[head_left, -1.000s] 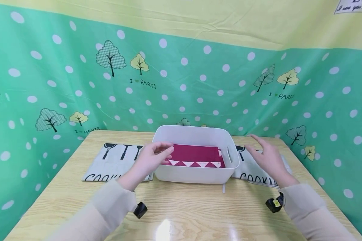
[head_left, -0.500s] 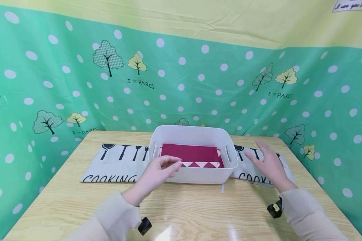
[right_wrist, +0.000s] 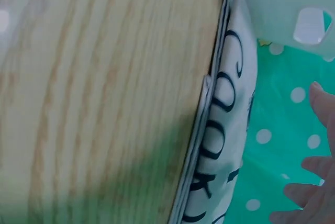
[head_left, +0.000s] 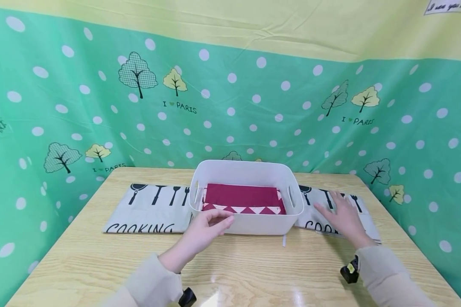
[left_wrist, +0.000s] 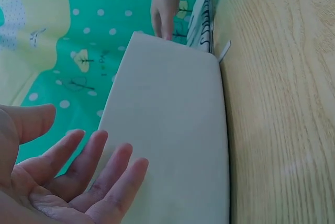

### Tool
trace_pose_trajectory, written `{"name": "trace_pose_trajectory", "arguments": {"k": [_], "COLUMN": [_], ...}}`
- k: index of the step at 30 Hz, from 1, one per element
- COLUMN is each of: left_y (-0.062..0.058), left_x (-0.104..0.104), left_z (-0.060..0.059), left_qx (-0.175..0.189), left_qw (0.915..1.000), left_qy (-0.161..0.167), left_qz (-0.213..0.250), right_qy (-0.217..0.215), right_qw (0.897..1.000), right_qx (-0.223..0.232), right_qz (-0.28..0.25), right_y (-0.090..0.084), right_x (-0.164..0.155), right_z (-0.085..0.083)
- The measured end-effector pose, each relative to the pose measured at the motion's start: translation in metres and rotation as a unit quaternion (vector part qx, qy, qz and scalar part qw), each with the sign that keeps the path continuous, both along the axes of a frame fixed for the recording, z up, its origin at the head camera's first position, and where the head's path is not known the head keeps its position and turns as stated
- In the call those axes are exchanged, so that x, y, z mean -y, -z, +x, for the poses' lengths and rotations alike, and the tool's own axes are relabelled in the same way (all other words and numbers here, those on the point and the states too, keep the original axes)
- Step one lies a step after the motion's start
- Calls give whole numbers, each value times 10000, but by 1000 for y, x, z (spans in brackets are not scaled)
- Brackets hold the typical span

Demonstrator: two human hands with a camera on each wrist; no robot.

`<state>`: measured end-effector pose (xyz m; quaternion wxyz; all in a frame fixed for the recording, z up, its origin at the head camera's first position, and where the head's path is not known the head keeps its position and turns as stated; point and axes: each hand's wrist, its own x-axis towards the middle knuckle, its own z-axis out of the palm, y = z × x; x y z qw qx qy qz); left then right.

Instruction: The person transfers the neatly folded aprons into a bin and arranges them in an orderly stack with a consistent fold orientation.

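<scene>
Left hand: the left hand point(head_left: 205, 228) is at the near wall of the white plastic rectangular basket point(head_left: 249, 170), fingers loosely spread and relaxed, gripping nothing; fingertips point(head_left: 226, 221) sit right by the near rim at about 7 o'clock of the basket.
Left wrist view: palm turned up, fingers point(left_wrist: 97, 169) fanned out beside the basket's pale outer wall point(left_wrist: 172, 130).
Right hand: the right hand point(head_left: 342, 217) lies flat, fingers straight and splayed, pressing on the folded cream cloth printed with black utensils and "COOKING" point(head_left: 363, 213) at 3 o'clock of the basket.
Basket: centre of the light wooden table point(head_left: 100, 260), toward 12 o'clock from the person.
Inside the basket: a folded dark red cloth with a white triangle border point(head_left: 240, 197), lying flat on the bottom.
Second cloth: a matching cream "COOKING" cloth point(head_left: 150, 209) at 9 o'clock of the basket, its edge tucked against the basket's side.
Backdrop: green polka-dot fabric with trees point(head_left: 138, 74) behind the table.
</scene>
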<state>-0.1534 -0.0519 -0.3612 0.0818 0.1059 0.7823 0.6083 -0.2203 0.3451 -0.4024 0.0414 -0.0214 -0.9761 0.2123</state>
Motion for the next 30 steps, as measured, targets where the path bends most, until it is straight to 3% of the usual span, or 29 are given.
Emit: {"name": "trace_pose_trajectory", "arguments": {"k": [14,24,30], "left_y": [17,25,30], "left_x": [-8,-16,-21], "left_z": [5,9,9], "left_qx": [132,261,406], "left_qw": [9999,9993,9985], "left_qy": [-26,200,231], "left_qz": [7,163,276], "right_qy": [398,79,11], "right_qw": [9934,9847,9782], "right_qx": [1073,1733,2078], "right_qz": [24,188,26], "right_y": [10,23,28], "right_x": [-28,-42,-46], "right_z": [-5,-6,-8]}}
